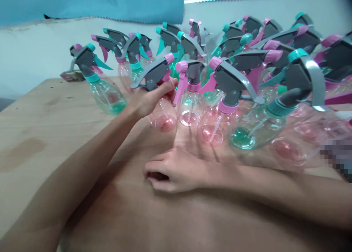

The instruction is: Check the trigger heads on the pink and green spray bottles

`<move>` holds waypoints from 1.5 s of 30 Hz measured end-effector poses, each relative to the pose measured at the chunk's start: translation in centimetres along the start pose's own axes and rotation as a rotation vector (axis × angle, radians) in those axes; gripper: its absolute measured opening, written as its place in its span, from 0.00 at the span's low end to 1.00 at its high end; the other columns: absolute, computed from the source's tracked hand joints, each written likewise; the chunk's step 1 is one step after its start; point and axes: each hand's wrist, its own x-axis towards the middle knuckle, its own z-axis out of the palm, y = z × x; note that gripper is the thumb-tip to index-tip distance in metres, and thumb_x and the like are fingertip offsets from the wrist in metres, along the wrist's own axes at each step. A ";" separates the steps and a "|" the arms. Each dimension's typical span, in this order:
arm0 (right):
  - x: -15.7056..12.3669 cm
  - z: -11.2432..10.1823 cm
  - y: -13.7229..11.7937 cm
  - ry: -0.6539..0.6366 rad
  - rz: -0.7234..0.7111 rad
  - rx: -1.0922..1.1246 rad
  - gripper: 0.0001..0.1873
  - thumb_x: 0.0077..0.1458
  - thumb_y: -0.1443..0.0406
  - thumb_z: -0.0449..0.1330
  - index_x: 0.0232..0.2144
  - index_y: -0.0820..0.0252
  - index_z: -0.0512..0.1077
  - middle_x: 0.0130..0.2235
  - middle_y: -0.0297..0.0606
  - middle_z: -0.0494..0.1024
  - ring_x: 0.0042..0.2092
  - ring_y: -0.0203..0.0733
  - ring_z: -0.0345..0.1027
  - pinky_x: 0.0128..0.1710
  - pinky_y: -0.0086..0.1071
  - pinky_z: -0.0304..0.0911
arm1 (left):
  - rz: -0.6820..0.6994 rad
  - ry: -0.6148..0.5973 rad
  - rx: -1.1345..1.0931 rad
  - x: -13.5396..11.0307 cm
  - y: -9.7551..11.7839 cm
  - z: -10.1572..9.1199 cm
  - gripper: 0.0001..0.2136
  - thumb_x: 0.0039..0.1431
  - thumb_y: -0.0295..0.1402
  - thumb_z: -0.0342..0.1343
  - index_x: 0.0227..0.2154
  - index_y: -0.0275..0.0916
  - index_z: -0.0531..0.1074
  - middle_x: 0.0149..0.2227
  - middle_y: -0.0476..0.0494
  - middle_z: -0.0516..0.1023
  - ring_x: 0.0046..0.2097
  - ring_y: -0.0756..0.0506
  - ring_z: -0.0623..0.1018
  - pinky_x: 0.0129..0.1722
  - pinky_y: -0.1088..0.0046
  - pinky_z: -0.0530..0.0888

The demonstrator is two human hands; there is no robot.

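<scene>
My left hand [150,100] reaches in among the spray bottles and is closed round the neck of a pink-tinted spray bottle [162,119]. That bottle has a grey trigger head with a pink nozzle, and its neck is hidden behind my fingers and thumb. Closer to me, my right hand [176,170] rests on the wooden table [121,211] with its fingers curled in a loose fist. Nothing shows inside it. Just beyond the right hand stand a clear bottle with a pink trigger [189,105] and a pink bottle [211,131].
Many more pink and green spray bottles crowd the table's back and right, one green bottle [106,96] leaning at the left. A metal-and-wood object [72,75] lies at the far left edge. Blue cloth [90,4] hangs on the wall behind. A pixelated patch covers the right edge.
</scene>
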 end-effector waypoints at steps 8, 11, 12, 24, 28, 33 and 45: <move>-0.1 0.0 -0.1 -0.032 0.023 0.011 0.06 0.65 0.67 0.58 0.39 0.60 0.76 0.38 0.36 0.83 0.35 0.38 0.73 0.38 0.32 0.61 | 0.004 0.028 0.157 -0.5 0.9 -0.2 0.19 0.64 0.46 0.65 0.22 0.41 0.73 0.23 0.52 0.77 0.28 0.49 0.74 0.32 0.66 0.69; 0.0 0.1 0.0 -0.038 0.024 0.018 0.07 0.65 0.66 0.58 0.39 0.60 0.76 0.38 0.36 0.83 0.35 0.38 0.73 0.37 0.31 0.62 | -0.017 0.030 0.179 -0.6 0.8 -0.4 0.19 0.66 0.46 0.63 0.23 0.41 0.74 0.24 0.51 0.78 0.29 0.48 0.76 0.33 0.66 0.69; 0.0 0.1 0.0 -0.040 0.023 0.022 0.07 0.65 0.66 0.58 0.39 0.60 0.76 0.38 0.36 0.83 0.35 0.38 0.73 0.37 0.31 0.62 | -0.016 0.031 0.156 -0.6 0.6 -0.5 0.19 0.66 0.46 0.63 0.23 0.40 0.74 0.24 0.50 0.78 0.29 0.48 0.76 0.34 0.66 0.70; 0.0 0.3 -0.1 -0.002 0.023 0.014 0.06 0.63 0.67 0.59 0.39 0.59 0.77 0.37 0.34 0.83 0.34 0.36 0.73 0.37 0.30 0.62 | 0.041 -0.110 0.050 -0.3 0.9 -0.5 0.18 0.60 0.51 0.65 0.28 0.39 0.75 0.30 0.47 0.80 0.32 0.45 0.80 0.38 0.67 0.77; 0.1 0.6 0.2 0.006 -0.007 0.051 0.06 0.63 0.67 0.58 0.39 0.59 0.76 0.36 0.34 0.81 0.33 0.35 0.70 0.35 0.29 0.61 | 0.074 -0.089 0.110 -0.5 1.2 -0.4 0.18 0.62 0.51 0.63 0.29 0.40 0.76 0.30 0.46 0.80 0.36 0.42 0.80 0.45 0.64 0.77; 0.2 0.6 0.1 0.008 0.002 0.057 0.05 0.62 0.67 0.58 0.38 0.59 0.75 0.35 0.33 0.80 0.32 0.35 0.68 0.33 0.29 0.59 | 0.057 -0.117 0.092 -0.7 1.2 -0.4 0.18 0.64 0.50 0.61 0.29 0.39 0.77 0.30 0.45 0.81 0.36 0.43 0.81 0.48 0.64 0.77; 0.1 0.6 0.2 -0.006 -0.004 0.066 0.05 0.63 0.67 0.58 0.38 0.59 0.75 0.35 0.35 0.81 0.33 0.36 0.69 0.34 0.29 0.60 | 0.062 -0.102 0.103 -0.6 1.4 -0.2 0.16 0.62 0.47 0.61 0.27 0.39 0.74 0.30 0.45 0.79 0.37 0.42 0.80 0.47 0.64 0.76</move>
